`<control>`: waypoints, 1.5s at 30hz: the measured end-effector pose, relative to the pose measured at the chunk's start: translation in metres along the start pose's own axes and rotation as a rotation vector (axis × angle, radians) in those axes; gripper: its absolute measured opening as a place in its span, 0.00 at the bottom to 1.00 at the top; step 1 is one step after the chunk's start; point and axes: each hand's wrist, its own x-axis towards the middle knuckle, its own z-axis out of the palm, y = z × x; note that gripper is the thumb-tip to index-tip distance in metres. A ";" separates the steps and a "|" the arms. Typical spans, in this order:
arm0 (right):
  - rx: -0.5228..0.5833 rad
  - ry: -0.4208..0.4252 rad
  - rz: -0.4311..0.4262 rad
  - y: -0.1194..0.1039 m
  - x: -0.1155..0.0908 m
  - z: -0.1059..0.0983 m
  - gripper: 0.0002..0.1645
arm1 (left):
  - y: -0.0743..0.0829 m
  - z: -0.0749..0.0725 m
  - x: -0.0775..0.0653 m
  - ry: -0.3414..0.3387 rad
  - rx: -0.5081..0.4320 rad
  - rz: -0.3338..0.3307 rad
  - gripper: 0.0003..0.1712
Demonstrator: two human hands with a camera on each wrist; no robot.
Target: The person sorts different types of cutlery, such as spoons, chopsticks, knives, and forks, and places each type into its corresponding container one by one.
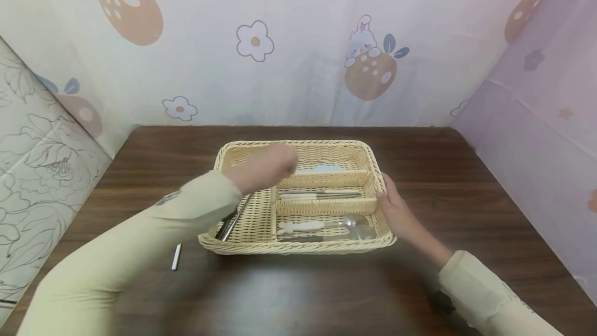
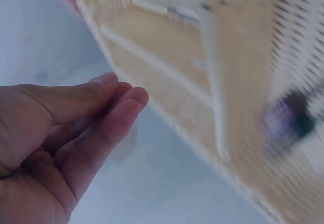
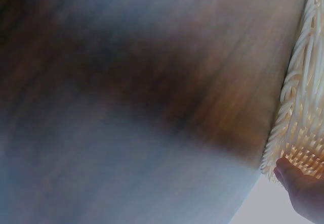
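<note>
A cream wicker basket (image 1: 298,249) with dividers stands on the table. My right hand (image 1: 396,214) grips its right end, the thumb (image 3: 287,169) on the rim. Over the back part my left hand (image 1: 275,164) hovers, blurred; in the left wrist view its thumb meets the bent fingers (image 2: 109,133), with nothing visible between them. The front compartment holds a white-handled utensil (image 1: 303,226) and a shiny spoon-like piece (image 1: 361,229). Thin white-and-metal utensils (image 1: 322,196) lie in the middle one, something pale blue (image 1: 328,168) at the back. Dark, shiny long pieces (image 1: 233,224) lean in the left compartment.
A short white stick (image 1: 176,257) lies on the dark wooden table (image 1: 280,294), left of the basket. Near the right sleeve is a small black object (image 1: 442,302). A patterned curtain (image 1: 298,82) hangs behind the table, with more patterned cloth at both sides.
</note>
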 end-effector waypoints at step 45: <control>0.001 0.011 -0.002 -0.003 -0.001 0.001 0.32 | -0.104 0.038 -0.165 -0.046 -0.094 -0.730 0.18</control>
